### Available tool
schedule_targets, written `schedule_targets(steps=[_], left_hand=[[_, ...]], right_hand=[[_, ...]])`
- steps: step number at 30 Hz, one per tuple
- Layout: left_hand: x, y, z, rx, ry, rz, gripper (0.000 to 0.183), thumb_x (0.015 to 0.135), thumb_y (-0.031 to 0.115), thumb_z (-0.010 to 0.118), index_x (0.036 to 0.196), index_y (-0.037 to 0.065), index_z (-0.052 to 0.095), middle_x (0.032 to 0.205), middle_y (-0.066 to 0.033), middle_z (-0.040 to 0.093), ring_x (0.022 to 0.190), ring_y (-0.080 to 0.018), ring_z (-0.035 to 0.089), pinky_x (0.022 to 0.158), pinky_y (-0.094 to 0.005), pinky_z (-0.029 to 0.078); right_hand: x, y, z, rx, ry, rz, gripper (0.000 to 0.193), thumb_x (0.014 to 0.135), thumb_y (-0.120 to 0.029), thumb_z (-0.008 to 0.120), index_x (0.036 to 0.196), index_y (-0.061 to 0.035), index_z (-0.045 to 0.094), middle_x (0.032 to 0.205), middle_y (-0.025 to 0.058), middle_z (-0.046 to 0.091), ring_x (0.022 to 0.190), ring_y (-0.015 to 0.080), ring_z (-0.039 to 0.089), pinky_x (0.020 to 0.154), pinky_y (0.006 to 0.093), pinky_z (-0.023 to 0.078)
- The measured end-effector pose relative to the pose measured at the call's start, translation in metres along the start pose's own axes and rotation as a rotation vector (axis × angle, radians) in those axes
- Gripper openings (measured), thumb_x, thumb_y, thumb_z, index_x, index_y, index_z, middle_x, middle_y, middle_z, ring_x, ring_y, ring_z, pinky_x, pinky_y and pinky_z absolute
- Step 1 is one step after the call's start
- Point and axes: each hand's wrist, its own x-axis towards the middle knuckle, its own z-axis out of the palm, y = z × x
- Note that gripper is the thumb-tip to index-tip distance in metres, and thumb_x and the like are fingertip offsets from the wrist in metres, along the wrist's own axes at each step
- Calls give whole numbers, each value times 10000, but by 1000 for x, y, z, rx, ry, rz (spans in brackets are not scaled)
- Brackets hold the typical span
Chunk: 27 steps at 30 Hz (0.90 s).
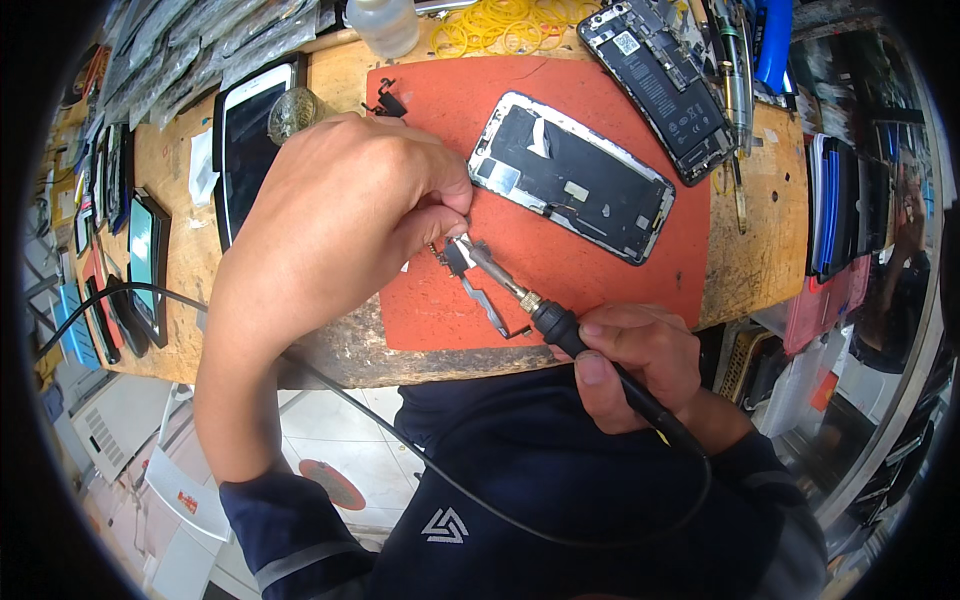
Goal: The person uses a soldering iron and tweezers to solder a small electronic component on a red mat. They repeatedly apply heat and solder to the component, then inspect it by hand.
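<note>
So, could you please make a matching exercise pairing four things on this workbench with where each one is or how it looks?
Things:
1. Soldering iron
2. Phone screen panel
3. Rubber bands
4. Opened phone with its battery showing

Places, colours or states:
A. Yellow, in a loose tangle
B. Lying across the upper right corner of the red mat
C. Gripped in the right hand
D. Lying wholly on the mat, its black inner side up

Right pairs: 1-C, 2-D, 3-A, 4-B.
</note>
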Motion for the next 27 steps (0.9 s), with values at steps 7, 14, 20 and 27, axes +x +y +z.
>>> schedule_targets(steps=[7,14,20,27], left_hand=[[0,0,-1,-7,-22,-18,135,778,65,831,845,36,717,789,-103,697,768,-310,684,689,-410,505],[0,-1,-1,-28,-26,-29,138,776,54,833,852,33,719,788,-105,697,763,-306,687,679,-408,505],[0,-1,-1,-46,-31,-45,137,772,43,832,847,29,718,784,-104,694,759,-300,685,676,-402,503],[0,-1,0,-59,-16,-32,138,773,30,832,851,22,718,777,-106,688,729,-287,686,651,-391,507]], right_hand=[[0,0,0,-4,-2,4,159,846,-23,743,944,54,645,750,159,709,555,273,712,516,362,584],[-2,-2,-3,-17,-26,51,155,846,-26,750,931,52,647,765,168,723,590,283,739,550,369,611],[-1,-1,-3,-11,-13,31,153,846,-28,752,924,51,647,766,165,725,599,287,746,557,368,619],[-1,-1,-2,-19,-12,25,150,844,-22,747,929,50,647,760,161,722,590,282,740,553,368,618]])
